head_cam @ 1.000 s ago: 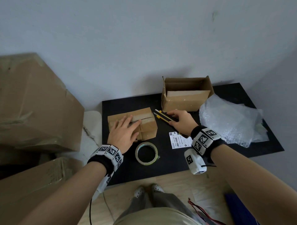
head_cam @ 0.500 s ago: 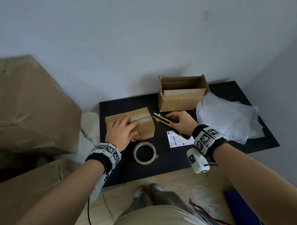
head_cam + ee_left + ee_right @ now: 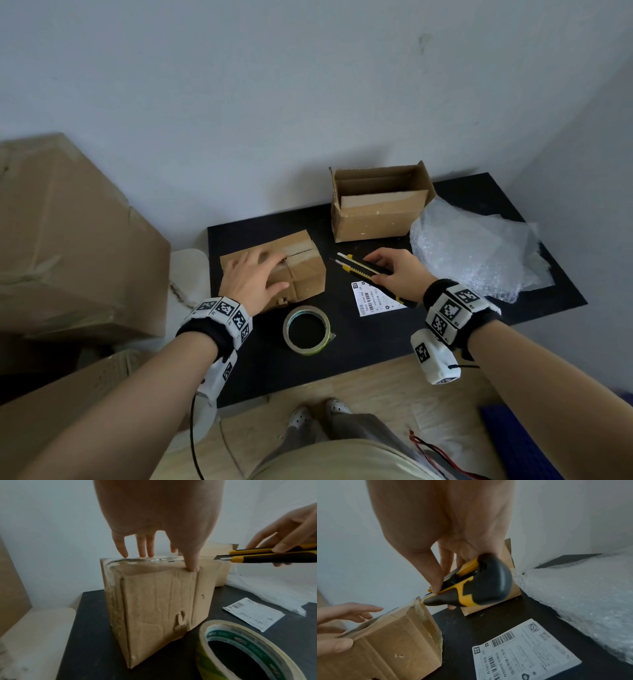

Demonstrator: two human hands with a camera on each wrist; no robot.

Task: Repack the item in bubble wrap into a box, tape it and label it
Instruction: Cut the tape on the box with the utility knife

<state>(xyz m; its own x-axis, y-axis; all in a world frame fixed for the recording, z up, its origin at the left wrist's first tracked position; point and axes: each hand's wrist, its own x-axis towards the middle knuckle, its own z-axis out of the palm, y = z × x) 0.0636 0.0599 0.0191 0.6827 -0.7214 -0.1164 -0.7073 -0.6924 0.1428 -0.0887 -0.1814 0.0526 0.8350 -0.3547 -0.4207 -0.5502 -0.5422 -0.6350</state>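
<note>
A taped brown cardboard box stands at the left of the black table. My left hand presses on its top with straight, spread fingers, thumb at the near edge. My right hand grips a yellow and black utility knife. Its short blade points at the box's upper right edge, a small gap away. An open empty box stands at the back, with a heap of bubble wrap to its right.
A tape roll lies flat near the front edge. A printed label lies under my right hand. Large cardboard boxes crowd the left side. A white surface adjoins the table's left edge. The wall is close behind.
My left hand has slid leftwards on the box top and spread its fingers. The right hand still holds the knife near the box's right edge.
</note>
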